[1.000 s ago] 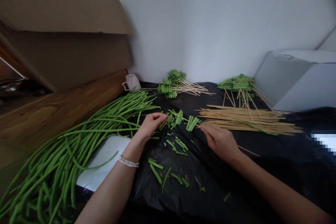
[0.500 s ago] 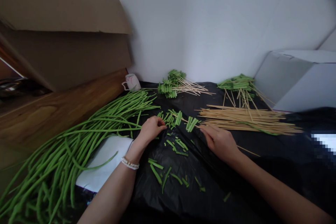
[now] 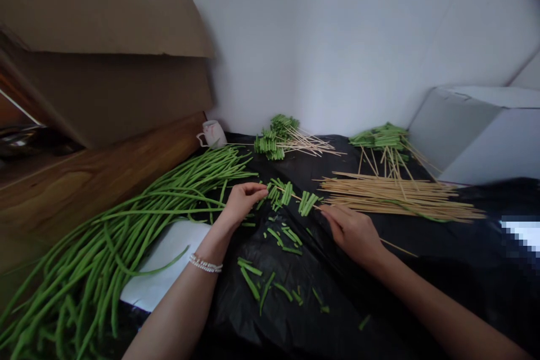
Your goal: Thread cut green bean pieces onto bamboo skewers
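My left hand (image 3: 242, 201) rests on the black plastic sheet (image 3: 295, 315) with its fingers curled and pinched at short cut bean pieces (image 3: 280, 194). My right hand (image 3: 352, 230) is closed on a thin bamboo skewer (image 3: 399, 247) that runs under it; the skewer's tip points left toward the threaded pieces (image 3: 307, 202). More cut green pieces (image 3: 270, 281) lie scattered between my forearms. A bead bracelet sits on my left wrist.
A big heap of long green beans (image 3: 126, 236) fills the left side. Loose bamboo skewers (image 3: 396, 194) lie right of centre. Two piles of finished bean skewers (image 3: 278, 138) (image 3: 386, 138) sit by the wall. A small white cup (image 3: 211, 132), cardboard box (image 3: 101, 50) and white box (image 3: 485, 129) border the area.
My left hand dipped toward me, then went back to the cut pieces with its fingers curled. My right hand has stayed on the skewer. The view has tilted slightly.
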Demonstrator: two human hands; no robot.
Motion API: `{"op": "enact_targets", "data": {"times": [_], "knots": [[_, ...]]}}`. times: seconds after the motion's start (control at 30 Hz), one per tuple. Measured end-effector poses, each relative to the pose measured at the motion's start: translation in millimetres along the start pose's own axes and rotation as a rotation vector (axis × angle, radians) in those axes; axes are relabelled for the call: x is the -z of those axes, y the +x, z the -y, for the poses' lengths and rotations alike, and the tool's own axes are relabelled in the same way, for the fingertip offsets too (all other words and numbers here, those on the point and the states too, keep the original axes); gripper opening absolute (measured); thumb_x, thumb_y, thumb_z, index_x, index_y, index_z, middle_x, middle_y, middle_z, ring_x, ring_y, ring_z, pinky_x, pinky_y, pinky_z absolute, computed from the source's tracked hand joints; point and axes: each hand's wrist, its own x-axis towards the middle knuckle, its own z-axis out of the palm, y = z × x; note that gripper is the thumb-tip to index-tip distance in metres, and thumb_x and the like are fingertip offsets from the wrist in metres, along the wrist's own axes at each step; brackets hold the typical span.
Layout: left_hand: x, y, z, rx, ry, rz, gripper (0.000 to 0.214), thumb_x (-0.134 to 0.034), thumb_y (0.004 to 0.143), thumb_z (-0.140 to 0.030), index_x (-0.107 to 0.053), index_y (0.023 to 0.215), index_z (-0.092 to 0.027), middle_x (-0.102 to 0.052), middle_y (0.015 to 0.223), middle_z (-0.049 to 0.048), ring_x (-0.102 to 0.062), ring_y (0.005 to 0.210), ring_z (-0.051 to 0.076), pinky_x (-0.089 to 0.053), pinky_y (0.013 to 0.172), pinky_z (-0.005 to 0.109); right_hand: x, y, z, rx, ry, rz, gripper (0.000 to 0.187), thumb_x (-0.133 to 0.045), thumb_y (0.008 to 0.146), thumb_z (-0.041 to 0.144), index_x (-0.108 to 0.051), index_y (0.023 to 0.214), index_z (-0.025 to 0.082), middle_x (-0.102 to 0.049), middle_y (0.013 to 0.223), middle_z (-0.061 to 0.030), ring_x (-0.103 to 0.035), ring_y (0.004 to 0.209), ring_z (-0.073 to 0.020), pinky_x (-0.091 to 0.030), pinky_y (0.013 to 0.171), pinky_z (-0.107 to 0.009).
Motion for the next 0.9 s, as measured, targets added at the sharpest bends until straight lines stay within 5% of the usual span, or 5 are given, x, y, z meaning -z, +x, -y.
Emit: {"op": "enact_targets", "data": {"times": [0.23,0.47,0.9], "knots": [[-6.7,-5.7,-7.9,0.316,-0.569,0.103,0.031,-0.086,0.057,-0.016,-0.074,0.084,-0.011,-0.072,0.080,0.0051,-0.062,0.069,0.009,-0.046,0.060,0.016,2.0,0.1,2.7,0.024,0.022,0.010,0.027,-0.041,0.095,0.021,-0.066,0.106,0.018,-0.071,0.097,-0.0064,-0.066,0.090,-0.0161,-0.049,0.082,-0.026],[-8.0,-6.7,-9.7,0.346,-0.638,0.157,0.020,-0.076,0.070,-0.007,-0.073,0.090,-0.009,-0.072,0.085,0.0064,-0.063,0.069,0.007,-0.050,0.060,0.015,1.0,-0.7,4.0,0.024,0.025,0.004,0.028,-0.042,0.095,0.021,-0.066,0.107,0.017,-0.071,0.094,-0.0061,-0.066,0.087,-0.0161,-0.050,0.079,-0.026],[-8.5,-6.3,-8.8,0.343,-0.597,0.132,0.023,-0.082,0.062,-0.010,-0.073,0.083,-0.011,-0.071,0.078,0.0045,-0.063,0.066,0.008,-0.047,0.056,0.015,1.6,-0.2,4.4,0.025,0.035,0.030,0.028,-0.041,0.095,0.022,-0.066,0.106,0.017,-0.070,0.092,-0.0057,-0.065,0.084,-0.0158,-0.048,0.078,-0.025]]}}
